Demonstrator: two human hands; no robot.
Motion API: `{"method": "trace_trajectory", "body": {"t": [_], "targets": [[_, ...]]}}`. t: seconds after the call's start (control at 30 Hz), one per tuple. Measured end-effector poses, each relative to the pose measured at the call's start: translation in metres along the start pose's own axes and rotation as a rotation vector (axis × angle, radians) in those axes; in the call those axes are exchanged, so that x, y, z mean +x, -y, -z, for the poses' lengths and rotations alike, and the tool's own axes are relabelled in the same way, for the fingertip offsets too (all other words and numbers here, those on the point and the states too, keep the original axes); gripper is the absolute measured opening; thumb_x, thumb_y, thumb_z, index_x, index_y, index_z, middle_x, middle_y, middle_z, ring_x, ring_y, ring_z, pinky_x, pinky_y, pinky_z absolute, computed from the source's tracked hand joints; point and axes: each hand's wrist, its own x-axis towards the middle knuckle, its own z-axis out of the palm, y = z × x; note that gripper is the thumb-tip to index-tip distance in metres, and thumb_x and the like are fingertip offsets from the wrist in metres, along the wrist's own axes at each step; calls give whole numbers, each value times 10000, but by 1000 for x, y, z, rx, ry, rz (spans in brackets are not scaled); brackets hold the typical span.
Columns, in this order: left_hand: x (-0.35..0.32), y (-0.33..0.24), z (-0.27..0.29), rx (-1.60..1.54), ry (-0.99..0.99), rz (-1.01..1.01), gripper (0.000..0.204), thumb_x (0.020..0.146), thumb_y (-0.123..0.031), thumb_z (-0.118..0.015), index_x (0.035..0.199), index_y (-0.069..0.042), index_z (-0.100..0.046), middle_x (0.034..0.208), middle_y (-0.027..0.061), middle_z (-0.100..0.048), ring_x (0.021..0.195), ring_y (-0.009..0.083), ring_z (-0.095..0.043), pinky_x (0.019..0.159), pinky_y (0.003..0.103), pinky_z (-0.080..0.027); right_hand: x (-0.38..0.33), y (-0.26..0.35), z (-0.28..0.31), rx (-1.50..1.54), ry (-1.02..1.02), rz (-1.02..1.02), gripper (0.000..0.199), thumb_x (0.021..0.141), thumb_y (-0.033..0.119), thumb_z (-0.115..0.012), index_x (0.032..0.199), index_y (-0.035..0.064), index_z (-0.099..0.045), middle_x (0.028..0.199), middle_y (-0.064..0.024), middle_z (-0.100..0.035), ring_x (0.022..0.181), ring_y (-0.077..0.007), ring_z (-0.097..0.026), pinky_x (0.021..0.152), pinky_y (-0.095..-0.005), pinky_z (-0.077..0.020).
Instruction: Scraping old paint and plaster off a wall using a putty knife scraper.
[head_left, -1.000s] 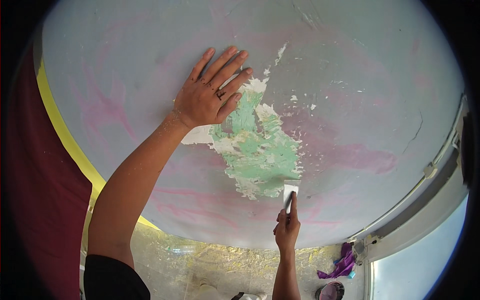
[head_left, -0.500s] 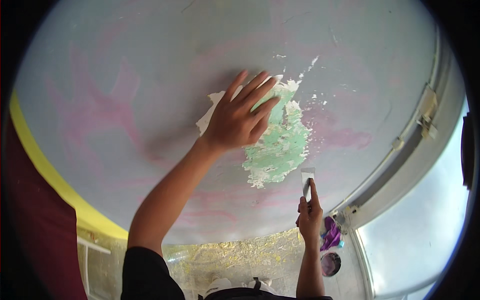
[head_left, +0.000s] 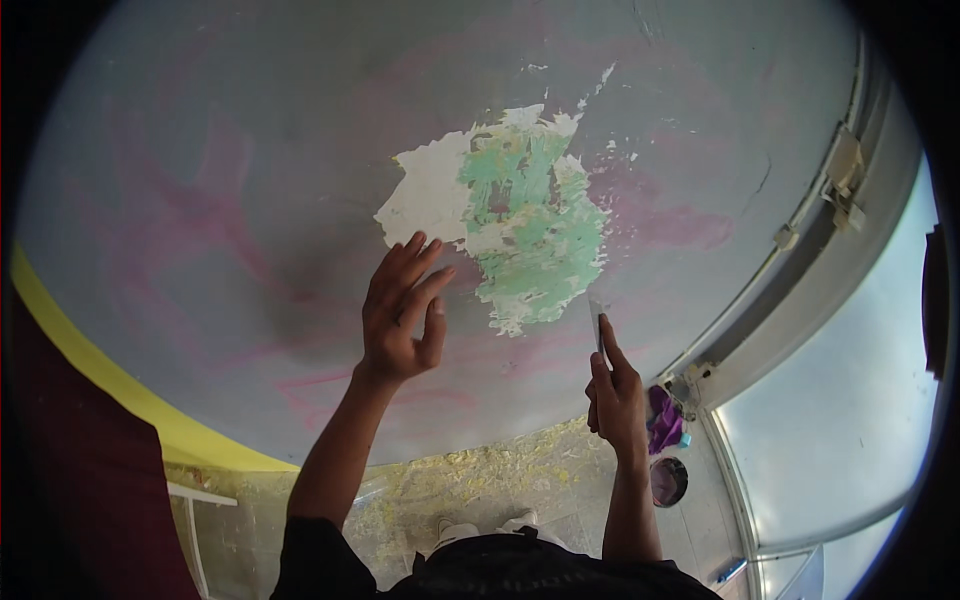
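The left hand (head_left: 402, 318) has come down off the patch (head_left: 540, 240) it was covering half a second ago, and the scraper (head_left: 597, 322) has turned from flat-on to nearly edge-on. That left hand now sits low, its forearm slanting up from a black sleeve (head_left: 322, 560), the wrist a little bent, the fingers loosely curled and slightly apart, gripping nothing; I can't tell whether the tips touch the wall (head_left: 200, 310). Just above those fingertips lies the patch's bare white part, with the flaky green part up and to their right. The right hand (head_left: 618, 400) is clenched round the scraper, forearm almost upright, index finger stretched along the tool towards its blade, the others folded under. The blade points up beyond that fingertip, just below and right of the patch's lower edge; whether it meets the wall I can't make out. Below and right of the right hand's curled fingers, a purple cloth (head_left: 663, 420) lies on the floor (head_left: 480, 500) with a bucket (head_left: 669, 482) near it.
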Motion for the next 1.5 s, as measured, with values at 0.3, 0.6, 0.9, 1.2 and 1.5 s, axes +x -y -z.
{"method": "trace_trajectory", "body": {"t": [0.3, 0.6, 0.9, 1.2, 1.5], "targets": [[121, 31, 19, 367, 15, -328, 397, 867, -48, -581, 1253, -79, -669, 1456, 118, -561, 1408, 304, -479, 1187, 494, -332, 27, -11, 3, -12, 25, 291, 611, 1028, 73, -510, 1600, 200, -339, 678, 14, -478, 468, -53, -425, 418, -266, -393], [115, 57, 10, 630, 17, -265, 454, 935, -140, -535, 1383, -81, -575, 1546, 120, -467, 1472, 283, -395, 1232, 491, -239, 63, 25, 14, -57, 46, 572, 619, 976, 19, -573, 1557, 152, -407, 586, -53, -487, 544, -103, -434, 546, -261, -383], [117, 62, 3, 657, 38, -292, 459, 937, -155, -538, 1386, -69, -573, 1557, 112, -454, 1482, 284, -379, 1240, 497, -228, 90, 71, -39, -261, -239, 879, 584, 999, 66, -551, 1552, 190, -411, 907, -146, -643, 685, -320, -651, 582, -435, -500], [114, 62, 6, 623, 46, -287, 493, 914, -151, -558, 1401, -76, -562, 1570, 100, -439, 1489, 276, -365, 1243, 501, -227, 76, 68, -74, -219, -212, 731, 517, 1018, 41, -520, 1521, 155, -474, 1067, -196, -688, 792, -311, -661, 729, -387, -524], [112, 65, 9, 560, 44, -313, 467, 903, -164, -569, 1360, -72, -590, 1552, 112, -462, 1485, 280, -368, 1240, 497, -231, 78, 83, -99, -221, -492, 795, 485, 1012, 80, -558, 1486, 174, -526, 802, -155, -598, 658, -308, -600, 620, -412, -483]]}}
